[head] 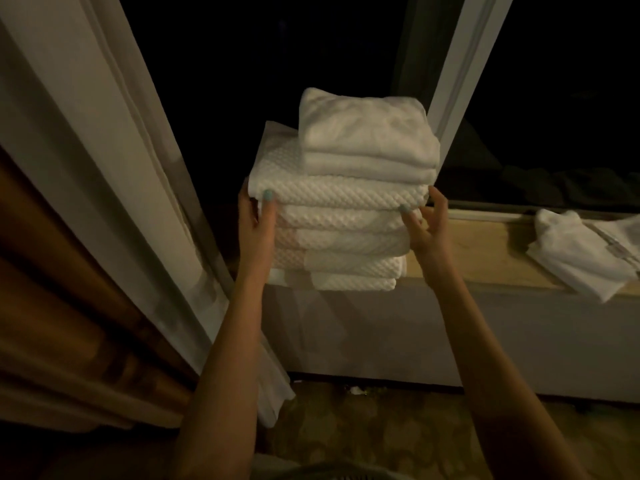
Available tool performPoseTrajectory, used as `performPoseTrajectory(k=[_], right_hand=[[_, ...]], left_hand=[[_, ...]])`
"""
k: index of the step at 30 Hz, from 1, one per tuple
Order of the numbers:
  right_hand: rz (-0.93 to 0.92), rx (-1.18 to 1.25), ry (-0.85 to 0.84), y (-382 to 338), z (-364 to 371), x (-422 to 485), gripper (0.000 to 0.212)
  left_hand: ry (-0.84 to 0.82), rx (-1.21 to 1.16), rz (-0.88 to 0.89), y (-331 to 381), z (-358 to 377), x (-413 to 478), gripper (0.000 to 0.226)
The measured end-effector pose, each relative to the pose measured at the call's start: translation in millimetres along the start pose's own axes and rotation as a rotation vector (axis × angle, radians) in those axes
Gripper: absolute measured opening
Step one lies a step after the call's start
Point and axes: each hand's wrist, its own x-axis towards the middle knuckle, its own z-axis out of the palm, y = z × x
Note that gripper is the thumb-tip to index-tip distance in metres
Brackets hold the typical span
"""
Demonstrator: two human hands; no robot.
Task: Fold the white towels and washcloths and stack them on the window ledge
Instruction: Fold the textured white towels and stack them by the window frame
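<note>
Both grips wide, left hand (258, 221) and right hand (427, 225) press the towel stack (341, 211) at 9 and 3 o'clock; uneven pressure could tip it off the window ledge (485, 259).

Soft white cloth on a matt wooden ledge.
The towels (337, 216) are thick cloth with a dimpled, waffle-like weave. The washcloths (367, 133) at 12 o'clock on them look smoother and plain-napped. At 3 o'clock the ledge (485, 258) is pale wood, matt and flat, with more smooth white cloths (581, 254) on it. The curtain (114, 133) at 10 o'clock is thin, pale fabric, and the drape (52, 306) at 8 o'clock is heavier brown cloth with a slight sheen. The frame (460, 64) at 1 o'clock looks smooth and painted. The carpet (381, 427) at 6 o'clock is patterned and matt.
</note>
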Motion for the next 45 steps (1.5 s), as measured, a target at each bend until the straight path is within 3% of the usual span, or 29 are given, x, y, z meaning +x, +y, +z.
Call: performPoseTrajectory(k=[7, 11, 14, 16, 19, 21, 24, 35, 39, 41, 45], right_hand=[[0.028, 0.103, 0.033, 0, 2, -8, 0.037], [-0.010, 0.156, 0.048, 0, 6, -12, 0.024], [0.001, 0.150, 0.042, 4, 4, -11, 0.026], [-0.022, 0.100, 0.091, 1, 5, -9, 0.034], [-0.237, -0.010, 0.176, -16, 9, -4, 0.044], [-0.326, -0.058, 0.145, -30, 12, 4, 0.045], [-0.312, -0.164, 0.165, -44, 15, 18, 0.044], [-0.325, -0.360, 0.059, -37, -4, 32, 0.038], [-0.420, -0.388, 0.022, -32, -17, 29, 0.038], [-0.431, -0.412, 0.061, -35, -27, 28, 0.039], [-0.375, -0.489, 0.177, -36, -58, 26, 0.034]], left_hand=[[-0.051, 0.048, 0.010, 0, -3, 26, 0.034], [-0.078, 0.081, -0.085, -6, -11, 31, 0.049], [-0.089, 0.061, -0.104, -1, -16, 28, 0.042], [-0.028, 0.091, 0.032, 8, -19, 28, 0.040], [0.022, 0.214, 0.373, 25, -15, 33, 0.045], [-0.091, 0.241, 0.469, 40, -2, 38, 0.045], [-0.240, 0.426, 0.585, 54, 17, 49, 0.050], [-0.210, 0.458, 0.624, 40, 36, 47, 0.054], [-0.082, 0.587, 0.836, 61, 55, 30, 0.038], [-0.108, 0.636, 0.969, 72, 72, 21, 0.027], [-0.284, 0.616, 0.905, 79, 111, -12, 0.029]])
